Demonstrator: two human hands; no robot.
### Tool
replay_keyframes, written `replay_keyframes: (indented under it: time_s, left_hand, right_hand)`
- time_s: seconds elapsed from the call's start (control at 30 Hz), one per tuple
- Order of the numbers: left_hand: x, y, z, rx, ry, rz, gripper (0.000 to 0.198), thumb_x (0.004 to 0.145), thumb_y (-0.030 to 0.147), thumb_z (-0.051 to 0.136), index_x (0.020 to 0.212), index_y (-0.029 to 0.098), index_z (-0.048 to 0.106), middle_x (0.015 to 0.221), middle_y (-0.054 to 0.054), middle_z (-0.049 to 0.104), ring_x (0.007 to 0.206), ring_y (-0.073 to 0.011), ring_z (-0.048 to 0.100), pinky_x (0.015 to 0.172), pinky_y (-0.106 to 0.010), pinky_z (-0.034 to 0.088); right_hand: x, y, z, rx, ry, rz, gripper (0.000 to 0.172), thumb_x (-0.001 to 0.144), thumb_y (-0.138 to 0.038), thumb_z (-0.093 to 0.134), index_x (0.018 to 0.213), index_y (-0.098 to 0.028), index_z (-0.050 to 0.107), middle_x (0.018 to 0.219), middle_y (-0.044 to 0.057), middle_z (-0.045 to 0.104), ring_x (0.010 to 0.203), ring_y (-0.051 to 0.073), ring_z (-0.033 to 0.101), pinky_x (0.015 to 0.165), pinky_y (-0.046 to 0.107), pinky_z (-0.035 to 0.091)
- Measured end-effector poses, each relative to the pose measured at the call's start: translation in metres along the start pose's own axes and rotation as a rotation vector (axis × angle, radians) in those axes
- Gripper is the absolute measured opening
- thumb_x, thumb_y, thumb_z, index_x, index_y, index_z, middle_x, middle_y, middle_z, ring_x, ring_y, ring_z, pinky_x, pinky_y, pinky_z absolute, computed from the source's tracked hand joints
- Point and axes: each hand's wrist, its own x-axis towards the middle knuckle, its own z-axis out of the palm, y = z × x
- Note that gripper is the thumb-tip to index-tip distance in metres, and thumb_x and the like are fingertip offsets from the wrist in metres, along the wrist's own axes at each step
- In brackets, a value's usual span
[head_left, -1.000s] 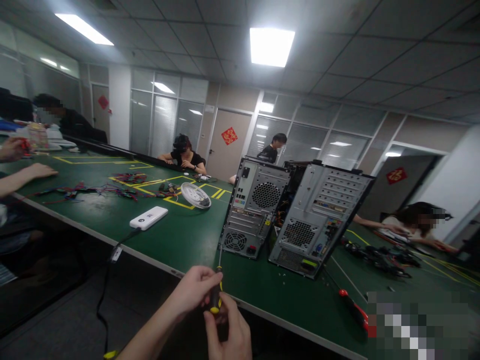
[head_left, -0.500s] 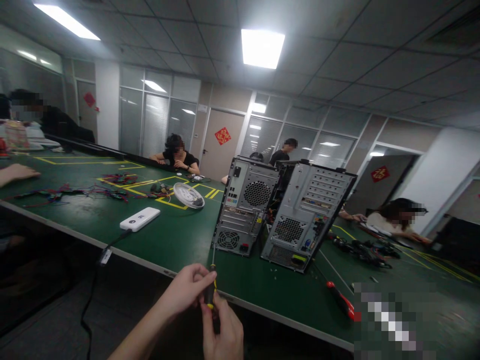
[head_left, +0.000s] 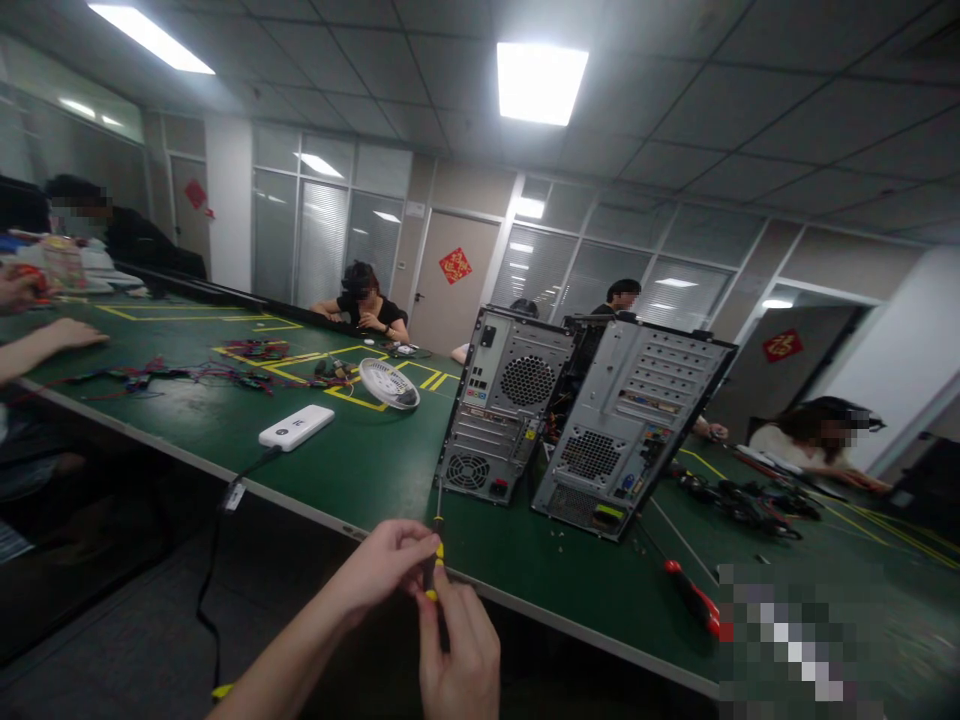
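Both of my hands are closed on a black-and-yellow screwdriver (head_left: pixel 439 552). My left hand (head_left: pixel 397 555) pinches the upper part of its handle, and my right hand (head_left: pixel 461 640) grips the lower end. The thin shaft points up and away from me, its tip at the lower left corner of a computer case (head_left: pixel 499 420); whether the tip touches a screw there, I cannot tell. That case stands upright with its back panel towards me. Close beside it on the right is a second computer case (head_left: pixel 622 430), also back side out.
On the green table (head_left: pixel 360 470) lie a white power bank (head_left: pixel 297 428) with a black cable, a white round cover (head_left: pixel 388 384), tangled wires (head_left: pixel 172 372), a red-and-black screwdriver (head_left: pixel 691 597) and black cables (head_left: pixel 739 503). Co-workers sit around; a person's hand (head_left: pixel 75 333) rests at the far left.
The view has shifted slightly, so the scene sits a little further right. My fingers have turned the screwdriver handle somewhat, and its yellow marks show differently. At far left, another hand with something red appears.
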Motion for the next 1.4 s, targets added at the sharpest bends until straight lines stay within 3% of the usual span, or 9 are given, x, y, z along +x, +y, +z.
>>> replay_keyframes:
  time_s: [0.27,0.43,0.57,0.67,0.83,1.03,1.2,1.4]
  left_hand:
    - [-0.0013,0.0017,0.0014,0.003,0.013,-0.022,0.048,0.074,0.06,0.075,0.08,0.013,0.063,0.061,0.001,0.062,0.049,-0.01,0.057,0.05,-0.022,0.047]
    - [0.0005,-0.0027,0.003,0.02,0.087,-0.005,0.054,0.068,0.064,0.078,0.08,0.015,0.058,0.053,0.004,0.058,0.043,-0.0096,0.052,0.046,-0.023,0.045]
    - [0.0007,-0.0017,0.0028,-0.017,0.106,-0.04,0.055,0.064,0.063,0.081,0.079,0.016,0.057,0.054,0.005,0.058,0.043,-0.0091,0.051,0.046,-0.022,0.042]
    - [-0.0005,0.0003,0.0023,-0.054,0.123,-0.049,0.051,0.065,0.059,0.082,0.078,0.015,0.058,0.057,0.004,0.059,0.045,-0.0085,0.052,0.046,-0.021,0.039]
    - [-0.0031,0.0013,0.0035,-0.143,0.095,-0.07,0.045,0.068,0.054,0.082,0.078,0.015,0.062,0.063,0.001,0.064,0.052,-0.0111,0.059,0.049,-0.021,0.041]
    - [-0.0041,0.002,0.0047,-0.194,0.032,-0.095,0.045,0.068,0.052,0.082,0.082,0.012,0.066,0.075,-0.006,0.072,0.063,-0.0136,0.066,0.057,-0.022,0.048]
    - [-0.0048,0.0043,0.0014,-0.091,0.008,-0.069,0.047,0.072,0.057,0.079,0.081,0.012,0.065,0.069,-0.002,0.068,0.056,-0.011,0.061,0.053,-0.021,0.047]
    - [-0.004,0.0011,0.0008,0.046,0.093,-0.011,0.054,0.07,0.065,0.076,0.081,0.015,0.059,0.059,0.002,0.062,0.049,-0.0109,0.057,0.046,-0.022,0.047]
  right_hand:
    - [-0.0025,-0.0006,-0.0039,-0.084,-0.081,-0.03,0.037,0.1,-0.014,0.05,0.136,-0.018,0.06,0.084,0.008,0.064,0.074,0.02,0.065,0.066,0.033,0.057]
    - [0.0003,-0.0029,-0.0064,-0.159,-0.115,-0.082,0.044,0.098,-0.01,0.049,0.139,-0.02,0.059,0.083,0.008,0.064,0.072,0.022,0.064,0.062,0.033,0.055]
    - [0.0033,-0.0037,-0.0072,-0.196,-0.122,-0.104,0.043,0.097,-0.009,0.047,0.136,-0.02,0.061,0.084,0.009,0.065,0.072,0.022,0.064,0.061,0.034,0.054]
    - [0.0041,-0.0039,-0.0075,-0.148,-0.138,-0.035,0.037,0.099,-0.015,0.049,0.134,-0.02,0.061,0.09,0.01,0.068,0.08,0.024,0.067,0.069,0.037,0.058]
    - [0.0007,-0.001,-0.0042,-0.011,-0.065,0.105,0.032,0.099,-0.031,0.057,0.128,-0.016,0.06,0.102,0.013,0.074,0.084,0.024,0.073,0.073,0.034,0.061]
    - [-0.001,0.0012,0.0007,0.011,-0.018,0.062,0.028,0.101,-0.027,0.053,0.125,-0.017,0.064,0.106,0.012,0.076,0.094,0.024,0.075,0.079,0.033,0.062]
    - [0.0021,-0.0023,-0.0017,0.024,-0.112,0.054,0.03,0.102,-0.021,0.051,0.128,-0.017,0.064,0.095,0.011,0.073,0.087,0.023,0.072,0.079,0.034,0.061]
    - [0.0011,-0.003,-0.0024,-0.006,-0.135,0.053,0.033,0.102,-0.019,0.05,0.132,-0.019,0.063,0.09,0.008,0.067,0.081,0.022,0.067,0.073,0.033,0.058]
